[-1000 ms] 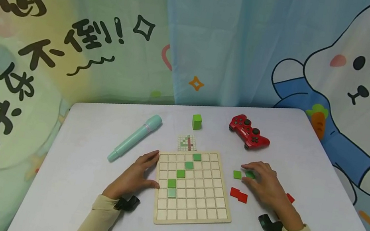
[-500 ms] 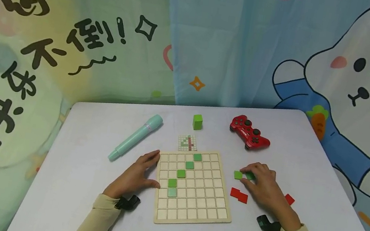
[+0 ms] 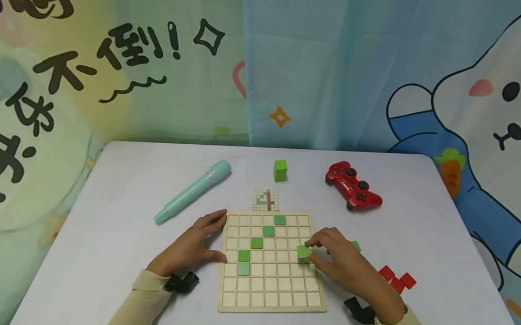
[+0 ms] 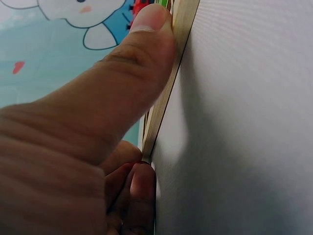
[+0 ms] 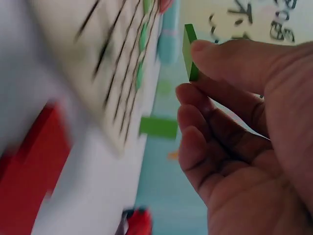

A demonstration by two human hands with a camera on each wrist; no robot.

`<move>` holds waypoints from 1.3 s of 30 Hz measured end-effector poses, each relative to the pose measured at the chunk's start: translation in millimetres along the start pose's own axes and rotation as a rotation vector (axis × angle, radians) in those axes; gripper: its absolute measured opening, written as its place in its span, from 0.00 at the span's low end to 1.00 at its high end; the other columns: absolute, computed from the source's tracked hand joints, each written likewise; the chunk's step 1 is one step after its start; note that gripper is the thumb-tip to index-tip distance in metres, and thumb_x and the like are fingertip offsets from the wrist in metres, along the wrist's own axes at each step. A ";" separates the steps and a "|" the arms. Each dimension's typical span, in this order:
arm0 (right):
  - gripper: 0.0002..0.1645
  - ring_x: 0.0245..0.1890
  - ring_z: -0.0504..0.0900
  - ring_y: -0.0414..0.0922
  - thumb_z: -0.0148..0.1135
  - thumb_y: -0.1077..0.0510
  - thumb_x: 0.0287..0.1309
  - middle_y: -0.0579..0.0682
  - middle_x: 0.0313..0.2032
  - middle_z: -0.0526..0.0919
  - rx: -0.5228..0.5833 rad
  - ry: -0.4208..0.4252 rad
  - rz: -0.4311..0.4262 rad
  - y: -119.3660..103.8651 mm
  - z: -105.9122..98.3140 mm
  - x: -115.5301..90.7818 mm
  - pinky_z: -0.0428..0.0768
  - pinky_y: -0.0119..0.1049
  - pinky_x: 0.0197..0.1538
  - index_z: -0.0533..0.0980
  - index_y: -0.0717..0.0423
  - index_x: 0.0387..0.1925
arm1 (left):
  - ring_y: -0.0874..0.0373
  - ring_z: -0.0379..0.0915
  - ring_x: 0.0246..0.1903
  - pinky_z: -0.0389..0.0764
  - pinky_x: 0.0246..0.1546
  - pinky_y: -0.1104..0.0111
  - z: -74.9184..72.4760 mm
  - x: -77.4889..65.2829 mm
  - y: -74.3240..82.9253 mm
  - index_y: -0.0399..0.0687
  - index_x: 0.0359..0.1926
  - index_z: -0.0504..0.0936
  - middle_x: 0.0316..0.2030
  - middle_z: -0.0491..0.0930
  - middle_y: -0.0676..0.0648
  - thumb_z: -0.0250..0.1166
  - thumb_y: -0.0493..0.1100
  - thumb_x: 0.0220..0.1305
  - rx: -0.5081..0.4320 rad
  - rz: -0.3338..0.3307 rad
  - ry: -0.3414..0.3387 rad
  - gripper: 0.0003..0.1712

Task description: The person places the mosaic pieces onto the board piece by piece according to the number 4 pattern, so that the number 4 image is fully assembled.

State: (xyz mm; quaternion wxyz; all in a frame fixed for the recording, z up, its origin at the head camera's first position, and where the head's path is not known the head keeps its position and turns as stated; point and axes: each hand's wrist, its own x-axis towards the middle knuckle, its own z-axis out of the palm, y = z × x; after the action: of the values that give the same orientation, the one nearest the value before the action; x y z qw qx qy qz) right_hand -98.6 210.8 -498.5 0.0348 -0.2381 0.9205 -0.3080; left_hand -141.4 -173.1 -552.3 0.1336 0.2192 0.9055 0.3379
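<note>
My left hand lies relaxed, thumb and fingertips touching the left edge of the wooden grid board. Five green tiles sit in its squares, four of them climbing diagonally rightward. Above the board's right side, my right hand pinches another green tile between thumb and finger. Red tiles lie on the worktop just beyond it.
</note>
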 end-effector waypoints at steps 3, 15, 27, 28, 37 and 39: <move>0.14 0.51 0.81 0.46 0.74 0.62 0.65 0.45 0.49 0.83 0.040 -0.077 -0.031 -15.2 4.7 9.8 0.87 0.42 0.54 0.80 0.51 0.50 | 0.41 0.49 0.85 0.63 0.81 0.47 -0.1 0.0 -0.4 0.42 0.83 0.57 0.86 0.53 0.45 0.83 0.53 0.54 0.001 0.000 0.001 0.64; 0.08 0.46 0.75 0.41 0.69 0.65 0.65 0.46 0.41 0.81 -0.063 -0.234 -0.220 -50.3 44.5 37.7 0.82 0.33 0.49 0.78 0.53 0.39 | 0.40 0.49 0.85 0.63 0.81 0.47 -0.8 2.7 -1.3 0.41 0.83 0.58 0.86 0.53 0.44 0.84 0.53 0.54 0.000 0.011 0.004 0.64; 0.09 0.41 0.69 0.39 0.70 0.63 0.67 0.43 0.37 0.74 -0.092 -0.254 -0.155 -63.1 65.1 45.5 0.74 0.29 0.41 0.76 0.52 0.39 | 0.42 0.49 0.85 0.63 0.81 0.47 -0.5 1.3 0.4 0.42 0.83 0.58 0.86 0.53 0.46 0.83 0.53 0.54 -0.015 0.007 0.000 0.63; 0.09 0.40 0.69 0.39 0.70 0.62 0.68 0.43 0.37 0.73 -0.102 -0.251 -0.159 -62.6 65.9 45.4 0.74 0.29 0.41 0.75 0.51 0.39 | 0.42 0.49 0.85 0.63 0.81 0.47 -0.3 1.2 0.5 0.43 0.83 0.58 0.86 0.53 0.46 0.83 0.53 0.55 -0.012 0.006 0.000 0.63; 0.09 0.40 0.71 0.39 0.73 0.59 0.68 0.43 0.37 0.75 -0.106 -0.232 -0.186 -57.9 68.4 45.5 0.77 0.29 0.42 0.77 0.52 0.40 | 0.42 0.49 0.85 0.63 0.81 0.47 -0.8 0.1 1.6 0.43 0.83 0.58 0.86 0.53 0.46 0.84 0.53 0.54 -0.019 0.000 0.004 0.63; 0.09 0.42 0.72 0.39 0.73 0.58 0.68 0.44 0.39 0.77 -0.106 -0.231 -0.181 -57.4 68.5 45.7 0.80 0.30 0.44 0.78 0.52 0.41 | 0.42 0.49 0.85 0.63 0.81 0.47 -0.7 0.0 1.4 0.43 0.83 0.58 0.86 0.53 0.46 0.83 0.53 0.54 -0.017 0.001 0.005 0.63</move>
State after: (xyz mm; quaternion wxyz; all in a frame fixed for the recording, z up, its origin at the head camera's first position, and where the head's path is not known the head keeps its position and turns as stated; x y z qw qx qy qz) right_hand -100.6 112.1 -516.6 0.0999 -0.3553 0.9001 -0.2314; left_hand -141.2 -172.5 -550.8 0.1332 0.2177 0.9027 0.3463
